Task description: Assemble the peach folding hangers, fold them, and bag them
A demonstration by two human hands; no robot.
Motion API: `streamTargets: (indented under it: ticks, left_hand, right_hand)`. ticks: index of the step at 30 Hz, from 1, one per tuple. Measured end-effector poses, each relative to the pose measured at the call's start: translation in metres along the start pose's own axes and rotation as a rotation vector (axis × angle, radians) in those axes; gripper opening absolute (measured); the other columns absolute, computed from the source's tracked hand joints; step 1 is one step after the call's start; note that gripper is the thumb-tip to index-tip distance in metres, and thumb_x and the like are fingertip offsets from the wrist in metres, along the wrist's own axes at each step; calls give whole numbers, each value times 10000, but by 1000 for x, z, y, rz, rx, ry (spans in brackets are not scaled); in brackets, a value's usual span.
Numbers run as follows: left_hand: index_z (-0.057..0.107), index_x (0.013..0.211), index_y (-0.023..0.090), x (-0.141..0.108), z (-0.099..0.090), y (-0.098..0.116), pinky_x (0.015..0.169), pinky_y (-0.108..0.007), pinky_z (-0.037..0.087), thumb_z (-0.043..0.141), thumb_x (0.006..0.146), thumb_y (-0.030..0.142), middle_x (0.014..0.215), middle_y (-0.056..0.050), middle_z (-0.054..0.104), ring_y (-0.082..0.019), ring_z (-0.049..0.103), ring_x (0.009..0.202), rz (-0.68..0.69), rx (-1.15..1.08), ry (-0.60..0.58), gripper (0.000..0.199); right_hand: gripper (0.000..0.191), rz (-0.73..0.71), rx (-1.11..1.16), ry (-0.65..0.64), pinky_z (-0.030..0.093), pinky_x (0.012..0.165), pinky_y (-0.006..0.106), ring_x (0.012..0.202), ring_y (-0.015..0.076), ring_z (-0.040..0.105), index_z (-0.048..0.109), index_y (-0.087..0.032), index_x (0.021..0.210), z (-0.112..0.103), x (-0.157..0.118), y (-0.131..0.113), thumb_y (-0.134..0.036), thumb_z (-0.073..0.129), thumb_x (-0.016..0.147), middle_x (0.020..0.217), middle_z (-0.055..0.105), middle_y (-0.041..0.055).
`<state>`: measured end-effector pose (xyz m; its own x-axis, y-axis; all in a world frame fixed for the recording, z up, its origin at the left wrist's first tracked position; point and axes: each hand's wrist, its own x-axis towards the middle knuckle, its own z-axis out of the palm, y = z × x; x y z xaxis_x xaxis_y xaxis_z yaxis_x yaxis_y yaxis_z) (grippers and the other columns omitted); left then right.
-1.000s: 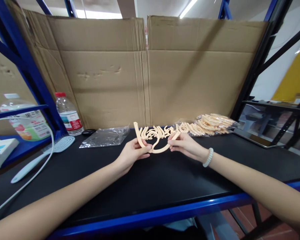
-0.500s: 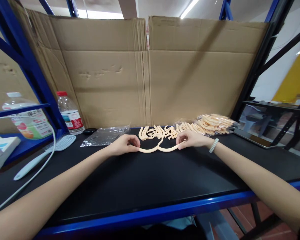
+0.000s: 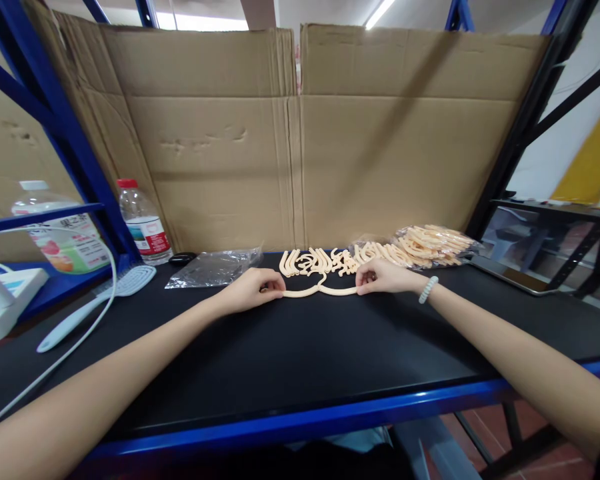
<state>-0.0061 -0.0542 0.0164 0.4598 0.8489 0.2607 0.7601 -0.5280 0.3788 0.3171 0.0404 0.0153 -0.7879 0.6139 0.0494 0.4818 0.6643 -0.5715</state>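
Between my two hands a beige clothes hanger spans low over the black tabletop; two curved arms meet at a middle joint, with a hook rising from it toward the back. My left hand pinches the end of its left arm. At the opposite end, the fingers of my right hand are closed on the right arm's tip. Just behind the hanger lie loose beige curved pieces in a row, together with small hook-shaped pieces. Whether the hanger touches the table I cannot tell.
Bagged beige pieces lie at the back right, near a dark flat tray-like object. To the left are a clear plastic bag, a red-capped bottle, a hairbrush and a white cable. Cardboard walls the back.
The hanger's hook now appears lower and shorter, and its arms look flatter. Both hands keep their hold on the ends. The whole view has shifted slightly.
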Motion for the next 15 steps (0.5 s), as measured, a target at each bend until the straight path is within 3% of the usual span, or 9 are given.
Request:
streamTargets:
  ticks: [4, 11, 15]
  left_hand:
    - [641, 823, 163, 0, 2, 0, 645, -246, 438, 559, 818, 268, 775, -23, 629, -137, 566, 684, 5, 51, 26, 134]
    - [623, 834, 155, 0, -4, 4, 635, -235, 443, 527, 813, 243, 783, -27, 628, -133, 569, 690, 36, 72, -62, 131]
    - [628, 854, 166, -1, -20, 30, 696, -281, 456, 573, 768, 226, 877, -44, 633, -174, 587, 782, 48, 283, -78, 118]
  right_hand:
    - [205, -21, -41, 23, 418, 586, 258, 626, 130, 539, 640, -129, 749, 1, 0, -1, -332, 649, 723, 680, 620, 37]
    - [207, -32, -73, -36, 419, 593, 262, 640, 137, 547, 646, -127, 760, -1, -4, -7, -332, 648, 730, 698, 624, 46]
    - [202, -36, -105, -43, 437, 602, 262, 653, 140, 558, 649, -126, 782, -2, -7, -11, -324, 641, 740, 725, 634, 51]
